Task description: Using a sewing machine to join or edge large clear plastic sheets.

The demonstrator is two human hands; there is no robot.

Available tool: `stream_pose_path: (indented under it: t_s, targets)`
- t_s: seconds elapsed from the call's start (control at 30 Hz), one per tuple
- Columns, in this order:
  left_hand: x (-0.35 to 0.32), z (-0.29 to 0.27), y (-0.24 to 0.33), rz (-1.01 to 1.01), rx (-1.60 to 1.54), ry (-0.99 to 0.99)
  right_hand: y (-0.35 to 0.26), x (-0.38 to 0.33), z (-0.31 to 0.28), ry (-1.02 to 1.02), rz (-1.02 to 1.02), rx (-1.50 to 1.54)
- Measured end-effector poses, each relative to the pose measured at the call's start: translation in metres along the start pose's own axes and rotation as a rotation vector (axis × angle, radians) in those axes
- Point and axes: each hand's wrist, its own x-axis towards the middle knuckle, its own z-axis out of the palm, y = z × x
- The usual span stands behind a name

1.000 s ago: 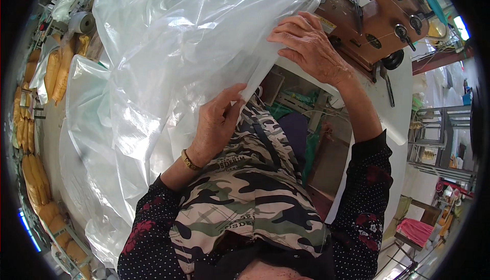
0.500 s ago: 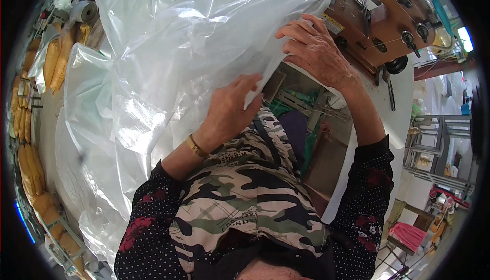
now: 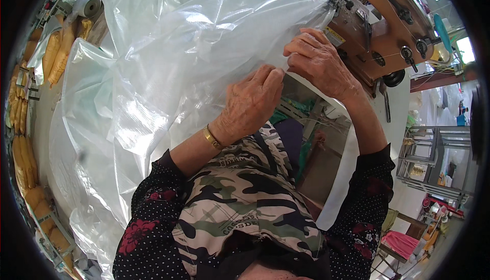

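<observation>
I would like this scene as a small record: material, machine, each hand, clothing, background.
Material: translucent plastic sheet, crumpled
Machine: brown sewing machine, upper right; sheet narrows toward it
Left hand: curled at sheet's edge; grip unclear
Right hand: bent at same edge, nearer machine; grip unclear
Clothing: camouflage-patterned apron, dark dotted sleeves
Background: yellow bundles, far left

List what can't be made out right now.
Head view: palms of the left hand and right hand, hidden by their own backs.
Head view: plastic sheet's far end, cut off by the top edge.
Head view: sewing machine's needle area, too small to resolve.
</observation>
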Motion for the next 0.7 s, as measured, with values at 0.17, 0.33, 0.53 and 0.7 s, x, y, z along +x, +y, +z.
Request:
stream_pose_path:
  t_s: [0.17, 0.33, 0.53, 0.7]
  targets:
    - [0.003, -0.003, -0.001, 0.034, 0.02, -0.057, 0.0, -0.003, -0.004, -0.065, 0.037, 0.027]
    - [0.009, -0.002, -0.001, 0.046, 0.098, -0.099, 0.0, -0.001, -0.006, -0.042, 0.016, 0.007]
    - [0.008, -0.006, 0.001, -0.019, -0.009, -0.096, 0.003, 0.001, -0.007, 0.001, -0.013, 0.043]
    - [0.008, -0.009, -0.006, -0.045, -0.132, -0.083, 0.017, 0.004, -0.007, 0.008, 0.014, 0.079]
